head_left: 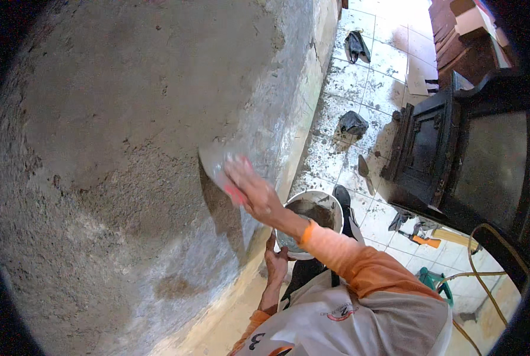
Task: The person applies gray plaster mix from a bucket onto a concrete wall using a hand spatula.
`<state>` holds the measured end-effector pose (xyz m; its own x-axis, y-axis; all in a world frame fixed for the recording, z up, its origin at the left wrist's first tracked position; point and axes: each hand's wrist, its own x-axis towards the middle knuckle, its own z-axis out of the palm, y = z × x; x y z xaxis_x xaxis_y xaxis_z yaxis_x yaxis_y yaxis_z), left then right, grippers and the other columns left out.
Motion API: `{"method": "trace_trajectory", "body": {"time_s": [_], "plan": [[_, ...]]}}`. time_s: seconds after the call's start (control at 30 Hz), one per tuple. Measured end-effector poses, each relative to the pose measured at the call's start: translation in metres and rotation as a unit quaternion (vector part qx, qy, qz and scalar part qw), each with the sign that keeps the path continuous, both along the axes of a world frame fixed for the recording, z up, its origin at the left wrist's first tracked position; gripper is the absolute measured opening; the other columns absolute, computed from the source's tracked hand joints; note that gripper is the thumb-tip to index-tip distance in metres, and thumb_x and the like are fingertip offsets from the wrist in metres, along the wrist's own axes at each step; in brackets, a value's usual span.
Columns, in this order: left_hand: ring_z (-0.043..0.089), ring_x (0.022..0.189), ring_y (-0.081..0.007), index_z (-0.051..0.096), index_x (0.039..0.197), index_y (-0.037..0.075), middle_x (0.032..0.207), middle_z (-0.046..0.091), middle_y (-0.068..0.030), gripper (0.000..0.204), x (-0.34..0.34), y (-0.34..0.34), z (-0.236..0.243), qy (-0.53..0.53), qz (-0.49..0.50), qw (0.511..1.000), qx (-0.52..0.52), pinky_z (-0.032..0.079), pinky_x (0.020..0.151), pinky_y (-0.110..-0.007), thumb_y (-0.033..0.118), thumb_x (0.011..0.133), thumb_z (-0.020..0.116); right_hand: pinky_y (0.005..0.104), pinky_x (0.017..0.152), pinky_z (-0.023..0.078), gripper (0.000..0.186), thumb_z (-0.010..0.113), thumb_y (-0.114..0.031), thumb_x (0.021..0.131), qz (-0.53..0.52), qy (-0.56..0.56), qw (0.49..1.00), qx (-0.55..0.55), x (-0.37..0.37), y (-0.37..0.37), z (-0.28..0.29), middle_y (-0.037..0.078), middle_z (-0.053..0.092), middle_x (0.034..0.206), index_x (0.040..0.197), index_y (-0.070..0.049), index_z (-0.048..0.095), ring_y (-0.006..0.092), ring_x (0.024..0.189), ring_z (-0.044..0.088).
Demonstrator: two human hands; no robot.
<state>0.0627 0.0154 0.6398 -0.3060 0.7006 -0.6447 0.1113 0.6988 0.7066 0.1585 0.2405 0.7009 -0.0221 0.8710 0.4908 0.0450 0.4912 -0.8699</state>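
Observation:
My right hand (258,188) grips a plastering trowel (213,167) with a pinkish-red handle, both blurred by motion. Its pale blade is at the wall, at the edge of a broad patch of wet grey plaster (158,83); whether the blade touches cannot be made out. Below the smoother plaster is a rougher, pitted area. My left hand (275,262) holds the near left side of a white bucket (340,215), fingers partly hidden against it. Grey-brown mortar (317,212) lies inside the bucket, partly covered by my right forearm.
Mortar splashes dot the white tiled floor (383,89). Two black plastic bags (353,123) and a pointed trowel (363,167) lie there. A dark wooden cabinet (422,145) stands at right, near an orange-handled tool (426,241) and a yellowish hose (483,274). Cardboard (474,25) sits at far right.

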Motion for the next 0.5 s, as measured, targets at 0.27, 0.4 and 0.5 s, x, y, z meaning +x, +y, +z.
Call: {"method": "trace_trajectory", "body": {"time_s": [0.27, 0.4, 0.5], "plan": [[0.068, 0.110, -0.0279, 0.039, 0.161, 0.006, 0.149, 0.049, -0.0181, 0.069, -0.001, -0.012, -0.007, 0.019, -0.012, 1.000, 0.003, 0.069, 0.067, -0.033, -0.008, 0.095, 0.055, 0.0475, 0.079, 0.053, 0.029, 0.059, -0.008, 0.098, -0.305, -0.003, 0.950, -0.067, 0.124, 0.191, -0.137, 0.028, 0.071, 0.101, 0.126, 0.001, 0.064, 0.0447, 0.091, 0.068], [0.067, 0.110, -0.0285, 0.039, 0.161, 0.005, 0.144, 0.051, -0.0177, 0.070, -0.005, -0.017, 0.002, 0.039, -0.018, 0.999, 0.007, 0.069, 0.069, -0.035, -0.006, 0.095, 0.057, 0.0450, 0.085, 0.051, 0.028, 0.058, -0.012, 0.097, -0.262, 0.044, 0.947, -0.181, 0.125, 0.259, -0.121, 0.025, 0.072, 0.102, 0.120, 0.001, 0.067, 0.0389, 0.093, 0.068], [0.065, 0.115, -0.0312, 0.039, 0.161, 0.005, 0.146, 0.050, -0.0192, 0.070, 0.000, -0.012, 0.003, 0.021, -0.005, 1.000, -0.005, 0.069, 0.070, -0.036, -0.005, 0.094, 0.057, 0.0456, 0.086, 0.051, 0.032, 0.057, -0.007, 0.090, -0.275, 0.010, 0.954, -0.122, 0.102, 0.261, -0.123, 0.025, 0.072, 0.101, 0.119, 0.003, 0.067, 0.0388, 0.093, 0.067]]}}
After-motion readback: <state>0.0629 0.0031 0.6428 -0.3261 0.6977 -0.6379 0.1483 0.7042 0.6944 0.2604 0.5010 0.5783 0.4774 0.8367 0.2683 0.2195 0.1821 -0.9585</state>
